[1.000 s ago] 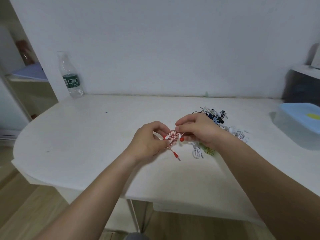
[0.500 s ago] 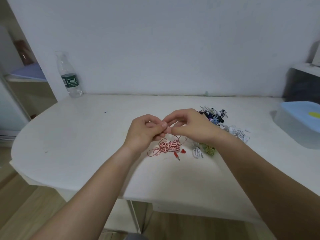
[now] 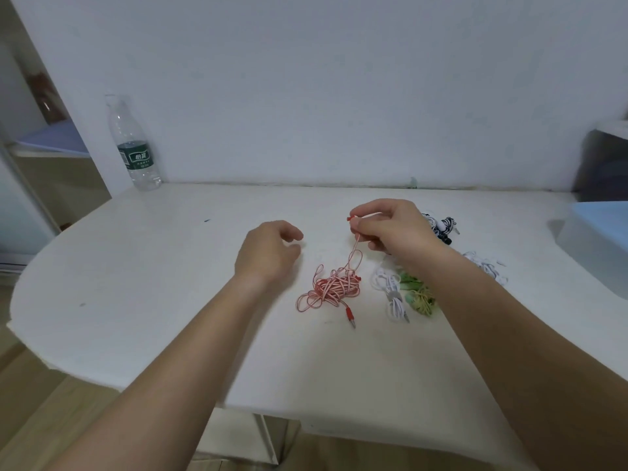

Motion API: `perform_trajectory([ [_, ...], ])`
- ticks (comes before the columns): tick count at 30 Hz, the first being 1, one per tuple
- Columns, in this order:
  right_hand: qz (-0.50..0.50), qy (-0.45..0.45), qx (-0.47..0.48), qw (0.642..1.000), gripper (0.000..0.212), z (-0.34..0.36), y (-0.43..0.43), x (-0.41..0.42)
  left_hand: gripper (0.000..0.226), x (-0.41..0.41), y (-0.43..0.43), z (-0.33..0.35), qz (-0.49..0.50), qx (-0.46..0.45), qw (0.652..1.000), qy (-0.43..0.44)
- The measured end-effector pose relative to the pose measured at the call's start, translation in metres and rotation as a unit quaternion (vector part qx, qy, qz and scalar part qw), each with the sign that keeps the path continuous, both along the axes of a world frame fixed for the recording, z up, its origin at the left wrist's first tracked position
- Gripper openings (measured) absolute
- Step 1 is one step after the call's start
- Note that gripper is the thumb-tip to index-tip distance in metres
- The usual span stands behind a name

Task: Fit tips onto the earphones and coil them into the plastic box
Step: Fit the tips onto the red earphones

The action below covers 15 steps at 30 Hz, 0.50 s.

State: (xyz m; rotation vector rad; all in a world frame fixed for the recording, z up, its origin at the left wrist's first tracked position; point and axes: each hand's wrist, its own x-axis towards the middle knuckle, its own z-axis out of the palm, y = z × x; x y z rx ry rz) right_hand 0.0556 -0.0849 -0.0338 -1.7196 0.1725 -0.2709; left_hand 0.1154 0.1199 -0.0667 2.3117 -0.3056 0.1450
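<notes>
The right grip (image 3: 397, 229) pinches one red earbud (image 3: 350, 218) between thumb and forefinger, raised above the tabletop (image 3: 170, 300); whether a tip sits on that bud is too small to tell. From the pinch the pink cord drops down to the red earphones (image 3: 334, 287), a loose tangle lying just below and toward the person, with the jack plug (image 3: 350, 316) on its near side. The left grip (image 3: 268, 253), beside and apart, is released, fingers loosely curled on nothing. Under the right wrist lie white earphones (image 3: 390, 290) touching green earphones (image 3: 419, 294), partly covered by the forearm; behind the knuckles black-and-white earphones (image 3: 441, 227) are half hidden. Far to the right the plastic box (image 3: 598, 232) is cut off by the frame edge. Left of the left grip the tabletop runs bare to its rounded edge; a water bottle (image 3: 134, 144) stands at the far left corner against the wall.
</notes>
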Motion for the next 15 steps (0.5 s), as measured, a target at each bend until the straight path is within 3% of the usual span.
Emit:
perform_trajectory([
  [5, 0.019, 0.003, -0.015, 1.000, 0.010, -0.010, -0.001, 0.009, 0.020, 0.013, -0.023, -0.004, -0.039, 0.098, 0.994, 0.022],
  [10, 0.022, 0.001, 0.020, 1.000, 0.011, -0.021, -0.001, 0.011, 0.005, 0.021, -0.033, 0.000, -0.036, 0.156, 0.987, 0.003],
  [12, 0.018, 0.002, 0.037, 0.999, 0.012, -0.025, -0.002, 0.011, 0.008, 0.022, -0.036, -0.004, -0.033, 0.141, 0.989, 0.003],
  [15, 0.014, -0.002, 0.049, 0.999, 0.011, -0.029, -0.003, 0.008, 0.010, 0.021, -0.039, -0.015, -0.033, 0.031, 0.999, -0.003],
])
